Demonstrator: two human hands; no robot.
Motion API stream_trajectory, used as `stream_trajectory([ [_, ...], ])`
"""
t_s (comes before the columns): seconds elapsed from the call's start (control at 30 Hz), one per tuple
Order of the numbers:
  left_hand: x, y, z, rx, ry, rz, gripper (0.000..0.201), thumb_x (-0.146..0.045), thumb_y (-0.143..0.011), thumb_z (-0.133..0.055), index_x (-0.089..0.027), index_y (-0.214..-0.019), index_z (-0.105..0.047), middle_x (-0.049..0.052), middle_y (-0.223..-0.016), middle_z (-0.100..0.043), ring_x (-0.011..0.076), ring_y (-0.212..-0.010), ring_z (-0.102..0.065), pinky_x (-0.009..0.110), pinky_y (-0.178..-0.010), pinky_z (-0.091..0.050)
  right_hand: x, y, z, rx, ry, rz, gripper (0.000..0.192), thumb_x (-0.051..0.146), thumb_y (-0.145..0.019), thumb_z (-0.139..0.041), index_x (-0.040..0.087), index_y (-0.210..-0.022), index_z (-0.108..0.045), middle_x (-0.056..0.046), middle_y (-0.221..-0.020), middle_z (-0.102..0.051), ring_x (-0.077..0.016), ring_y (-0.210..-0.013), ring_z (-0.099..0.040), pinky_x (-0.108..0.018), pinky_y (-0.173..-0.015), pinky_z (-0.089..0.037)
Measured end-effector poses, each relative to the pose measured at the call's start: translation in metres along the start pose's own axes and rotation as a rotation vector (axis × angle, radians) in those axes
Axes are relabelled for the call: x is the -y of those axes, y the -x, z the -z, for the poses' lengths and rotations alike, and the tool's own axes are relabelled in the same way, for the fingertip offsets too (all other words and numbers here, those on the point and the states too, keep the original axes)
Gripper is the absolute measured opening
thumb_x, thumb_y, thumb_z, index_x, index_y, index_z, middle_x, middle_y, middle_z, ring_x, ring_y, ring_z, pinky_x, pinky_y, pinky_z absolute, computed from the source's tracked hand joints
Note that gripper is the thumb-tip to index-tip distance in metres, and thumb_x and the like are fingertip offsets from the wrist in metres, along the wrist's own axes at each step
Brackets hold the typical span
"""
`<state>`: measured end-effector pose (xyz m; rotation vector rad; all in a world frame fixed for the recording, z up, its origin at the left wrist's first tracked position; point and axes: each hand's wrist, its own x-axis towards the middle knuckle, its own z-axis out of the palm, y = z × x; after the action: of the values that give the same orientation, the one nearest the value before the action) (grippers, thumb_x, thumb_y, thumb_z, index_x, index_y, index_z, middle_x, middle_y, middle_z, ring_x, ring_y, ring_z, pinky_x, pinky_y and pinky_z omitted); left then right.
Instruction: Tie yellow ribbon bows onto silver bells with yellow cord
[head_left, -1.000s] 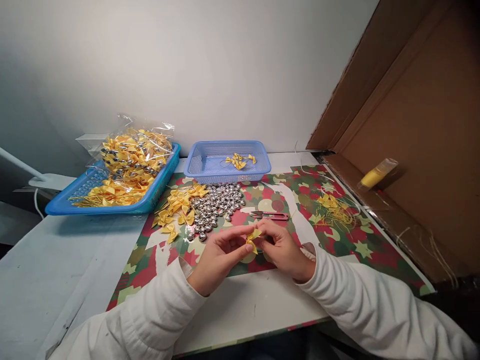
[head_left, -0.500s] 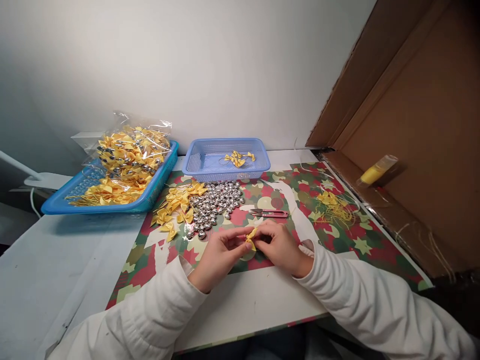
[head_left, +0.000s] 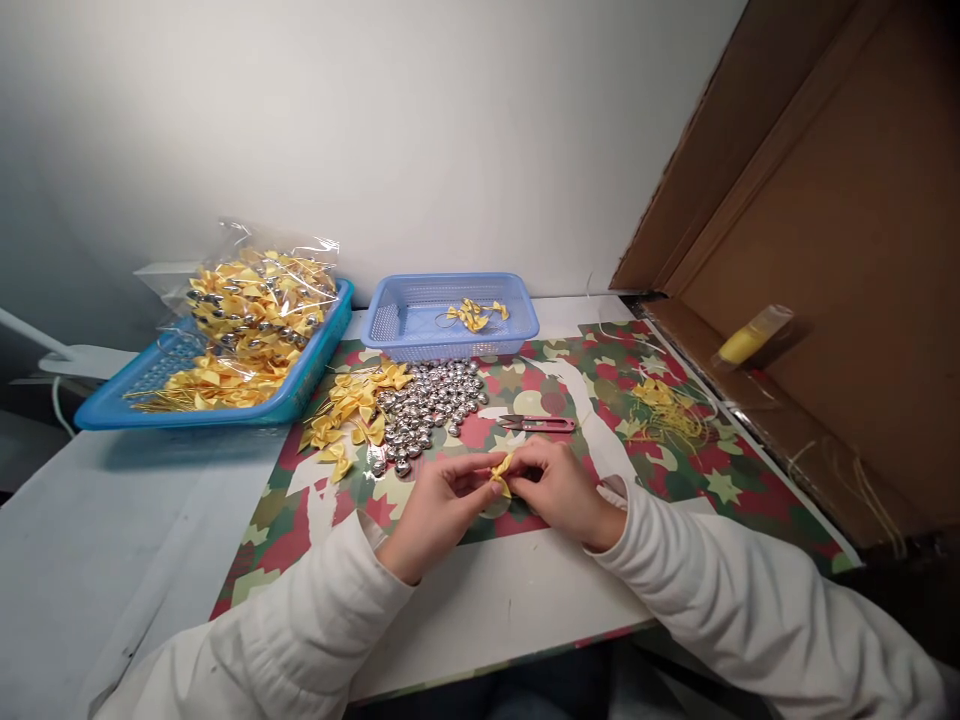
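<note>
Far off to the left of our hands we see a big blue tray (head_left: 112, 408). It holds a clear bag of yellow bows (head_left: 259, 300) and some loose bows in front of the bag. Next, up past our hands, sits a small blue basket (head_left: 390, 325) with only a few bows (head_left: 472, 314) in it.

Between the basket and our left hand lie a pile of loose yellow bows (head_left: 352, 405) and a pile of shiny silver bells (head_left: 431, 400), side by side and touching. Just above our right hand lie little red scissors (head_left: 540, 424). Off to the right of our right hand is a heap of yellow threads (head_left: 667, 410). All of these lie on a red and green star paper (head_left: 300, 500).

Our left hand (head_left: 435, 505) and right hand (head_left: 559, 490) meet in the middle, low over the paper. Both wrists point in at each other. The thumb and fingers of each hand are pressed together on one small yellow bow (head_left: 501, 468), so the bow sits right between our fingertips. White sleeves cover both arms.
</note>
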<state>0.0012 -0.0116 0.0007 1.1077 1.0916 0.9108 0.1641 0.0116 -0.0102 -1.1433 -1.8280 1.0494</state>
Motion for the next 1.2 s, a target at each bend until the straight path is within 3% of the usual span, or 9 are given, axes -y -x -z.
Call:
stream_trajectory([
  [0.8,-0.004,-0.001,0.000,-0.039,-0.006,0.017,0.039,-0.028,-0.068,-0.076,-0.014,-0.104,-0.073,0.008,-0.084,-0.074,0.0169,-0.069,-0.062,0.025,-0.059,-0.048,-0.003,0.000,-0.001,0.022,0.034,-0.042,0.014,0.008,-0.073,-0.063,0.020,-0.070,-0.070,-0.002,-0.066,-0.063,-0.0169,-0.073,-0.050,-0.028,-0.063,-0.039],
  [1.03,-0.006,0.002,0.005,-0.046,0.224,0.089,0.046,-0.028,-0.066,-0.078,-0.016,-0.110,-0.069,0.003,-0.071,-0.070,0.0137,-0.064,-0.061,0.025,-0.060,-0.047,0.005,0.001,0.006,0.062,0.082,0.145,0.011,0.015,-0.084,-0.054,0.019,-0.078,-0.062,-0.002,-0.069,-0.055,-0.0166,-0.074,-0.048,-0.028,-0.063,-0.037],
  [1.2,-0.009,0.002,0.005,-0.093,0.380,0.087,0.039,-0.023,-0.059,-0.083,-0.020,-0.097,-0.074,0.002,-0.075,-0.071,0.0118,-0.068,-0.061,0.023,-0.066,-0.049,0.007,0.002,0.013,0.077,0.142,0.253,0.013,0.015,-0.087,-0.049,0.020,-0.079,-0.058,-0.001,-0.069,-0.053,-0.0153,-0.068,-0.047,-0.028,-0.063,-0.037],
])
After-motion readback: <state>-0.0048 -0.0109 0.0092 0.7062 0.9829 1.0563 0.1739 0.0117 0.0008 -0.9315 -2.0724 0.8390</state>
